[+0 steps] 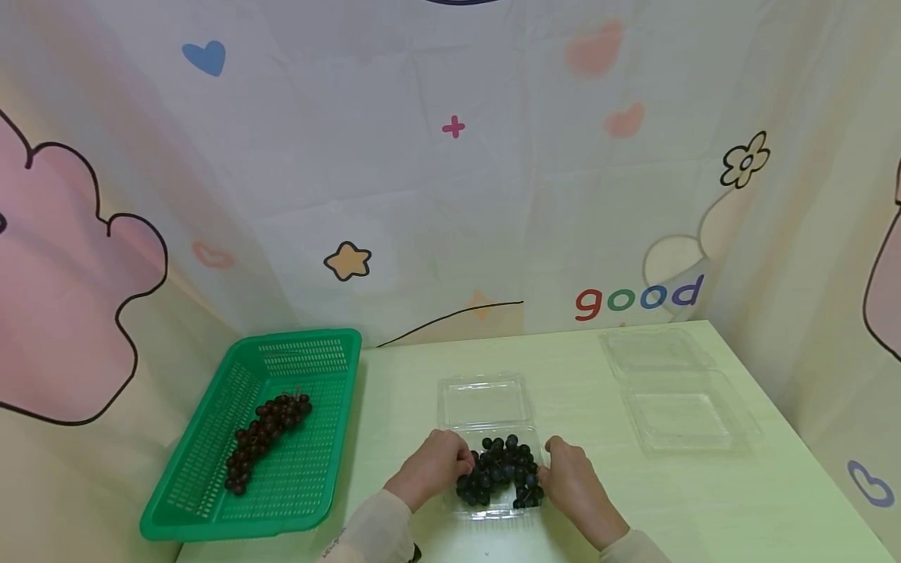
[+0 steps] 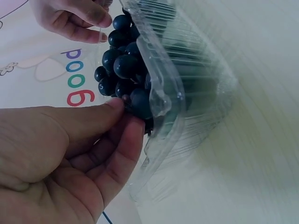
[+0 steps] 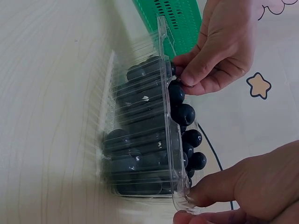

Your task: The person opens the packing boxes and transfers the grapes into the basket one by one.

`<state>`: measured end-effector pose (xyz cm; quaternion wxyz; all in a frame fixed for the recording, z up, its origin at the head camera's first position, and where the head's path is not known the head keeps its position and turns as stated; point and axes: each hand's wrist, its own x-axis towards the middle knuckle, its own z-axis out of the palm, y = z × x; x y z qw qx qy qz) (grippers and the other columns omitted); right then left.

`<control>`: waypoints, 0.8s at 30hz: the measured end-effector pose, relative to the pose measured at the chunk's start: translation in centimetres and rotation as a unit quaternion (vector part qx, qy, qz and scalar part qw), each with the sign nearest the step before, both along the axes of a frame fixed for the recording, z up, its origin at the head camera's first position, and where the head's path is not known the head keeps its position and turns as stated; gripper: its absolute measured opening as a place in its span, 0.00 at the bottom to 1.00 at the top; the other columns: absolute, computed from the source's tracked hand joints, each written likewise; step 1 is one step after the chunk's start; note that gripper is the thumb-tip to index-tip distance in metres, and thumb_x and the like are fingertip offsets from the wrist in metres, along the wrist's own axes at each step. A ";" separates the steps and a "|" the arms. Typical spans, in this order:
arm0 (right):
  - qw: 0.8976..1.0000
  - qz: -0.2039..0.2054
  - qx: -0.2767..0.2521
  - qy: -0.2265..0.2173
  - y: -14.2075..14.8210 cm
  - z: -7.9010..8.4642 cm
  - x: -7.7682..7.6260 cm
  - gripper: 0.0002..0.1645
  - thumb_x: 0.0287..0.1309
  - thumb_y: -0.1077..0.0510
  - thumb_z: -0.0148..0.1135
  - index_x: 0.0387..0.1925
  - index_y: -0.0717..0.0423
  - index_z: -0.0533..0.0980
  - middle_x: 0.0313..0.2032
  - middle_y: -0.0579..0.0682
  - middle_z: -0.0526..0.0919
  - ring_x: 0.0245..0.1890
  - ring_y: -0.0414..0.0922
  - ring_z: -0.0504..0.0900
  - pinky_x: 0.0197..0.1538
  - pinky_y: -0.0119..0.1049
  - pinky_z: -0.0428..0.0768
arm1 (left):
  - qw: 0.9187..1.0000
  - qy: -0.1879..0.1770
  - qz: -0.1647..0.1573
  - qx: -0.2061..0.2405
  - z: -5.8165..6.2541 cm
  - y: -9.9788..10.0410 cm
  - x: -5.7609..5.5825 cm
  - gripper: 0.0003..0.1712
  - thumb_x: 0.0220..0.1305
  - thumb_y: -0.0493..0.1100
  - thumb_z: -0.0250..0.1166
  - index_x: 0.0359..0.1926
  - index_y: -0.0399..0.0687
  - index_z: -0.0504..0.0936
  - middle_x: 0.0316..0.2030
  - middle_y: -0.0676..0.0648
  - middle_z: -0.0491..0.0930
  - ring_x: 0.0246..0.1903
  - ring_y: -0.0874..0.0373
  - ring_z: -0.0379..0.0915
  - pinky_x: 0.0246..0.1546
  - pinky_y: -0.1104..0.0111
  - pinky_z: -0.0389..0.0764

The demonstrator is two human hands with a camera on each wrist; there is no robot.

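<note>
A bunch of dark grapes [image 1: 498, 467] lies curved in the base of a clear plastic clamshell box [image 1: 493, 514], its lid [image 1: 486, 403] folded back flat behind. My left hand [image 1: 432, 467] is at the bunch's left end, thumb and forefinger pinching it close to the box wall. In the right wrist view several grapes [image 3: 186, 114] bulge above the rim. At the box's right side, my right hand [image 1: 573, 486] pinches the clear rim with thumb and finger, as the right wrist view shows.
On the left stands a green plastic basket [image 1: 331, 469] with a reddish-brown bunch of grapes [image 1: 263, 438] inside. Another clear clamshell box [image 1: 679, 422] lies unfolded at the right back of the pale table [image 1: 605, 516]. A printed curtain [image 1: 422, 172] hangs behind.
</note>
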<state>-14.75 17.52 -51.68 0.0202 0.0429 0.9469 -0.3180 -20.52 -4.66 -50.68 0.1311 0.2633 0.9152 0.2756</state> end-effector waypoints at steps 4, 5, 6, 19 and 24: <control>1.000 0.000 0.001 0.003 0.0 0.0 0.0 0.18 0.58 0.70 0.69 0.46 0.78 0.75 0.36 0.69 0.84 0.27 0.49 0.79 0.32 0.47 0.81 | 1.000 0.000 -0.005 0.021 0.3 -0.1 0.1 0.08 0.64 0.32 0.71 0.27 0.45 0.88 0.26 0.58 0.81 0.26 0.69 0.68 0.33 0.72 0.76; 1.000 0.000 0.001 0.003 0.0 0.0 0.0 0.18 0.58 0.70 0.69 0.46 0.78 0.75 0.36 0.69 0.84 0.26 0.49 0.79 0.32 0.47 0.81 | 1.000 0.001 -0.007 0.026 0.4 -0.1 0.1 0.08 0.64 0.32 0.71 0.27 0.45 0.88 0.26 0.58 0.81 0.27 0.69 0.68 0.33 0.73 0.76; 1.000 0.000 0.001 0.003 0.0 0.0 0.0 0.17 0.58 0.69 0.69 0.45 0.78 0.75 0.36 0.69 0.84 0.26 0.49 0.79 0.32 0.47 0.81 | 0.999 0.001 -0.008 0.032 0.4 0.0 0.1 0.08 0.64 0.32 0.71 0.28 0.45 0.88 0.27 0.57 0.82 0.27 0.69 0.69 0.34 0.73 0.76; 1.000 0.000 0.001 0.002 0.0 -0.1 0.0 0.16 0.59 0.69 0.68 0.44 0.77 0.75 0.38 0.71 0.84 0.25 0.48 0.77 0.32 0.46 0.81 | 0.998 0.018 -0.011 0.065 1.5 0.6 0.6 0.04 0.66 0.35 0.71 0.33 0.44 0.88 0.28 0.57 0.83 0.28 0.70 0.71 0.33 0.73 0.77; 1.000 0.001 0.002 0.004 0.1 -0.1 0.0 0.15 0.59 0.69 0.67 0.44 0.77 0.76 0.38 0.71 0.84 0.25 0.48 0.78 0.32 0.47 0.81 | 0.996 0.029 -0.017 0.082 2.1 0.9 0.8 0.03 0.67 0.35 0.71 0.35 0.43 0.89 0.30 0.57 0.85 0.27 0.71 0.72 0.33 0.74 0.77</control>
